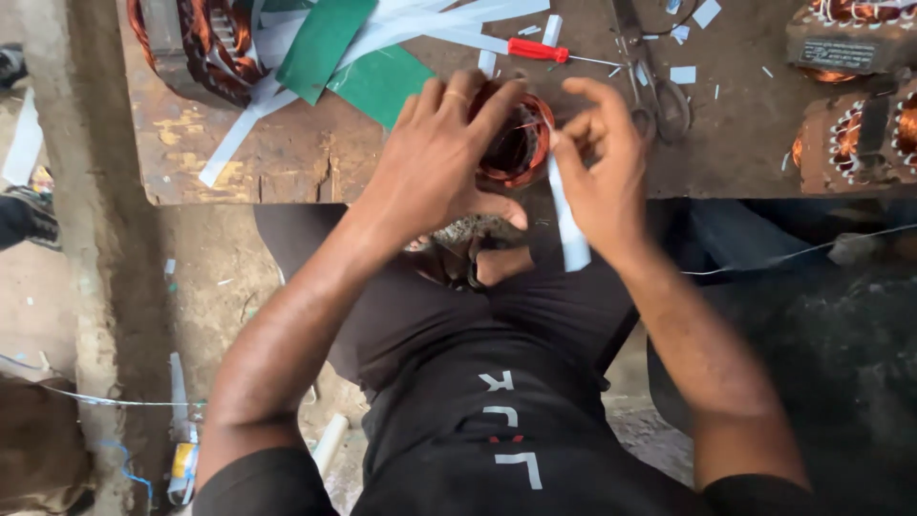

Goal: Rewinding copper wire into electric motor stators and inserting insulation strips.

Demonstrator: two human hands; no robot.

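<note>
— Copper first, far left: what lies there?

— A wound motor stator (196, 43) sits at the counter's (287, 162) back corner, with green sheets (353, 57) and white paper strips (287, 72) spread just beside it.

— And your left hand (435, 162)?

— I curl it around the copper coil (516, 143) at the counter's near edge, fingers draped over its top, thumb underneath. It grips the coil.

— Where is that coil exactly?

— Between my two hands, right above my lap.

— Your right hand (602, 167)?

— It pinches a long white strip (565, 215) that hangs down past the counter's edge, with its upper end at the coil's rim. Fingers closed on the strip.

— Behind your hands?

— A red-handled screwdriver (540, 51), then scissors (654, 86) near my right fingers.

— Far right?

— Two more stators (855, 105) with copper windings, well apart from the coil.
</note>
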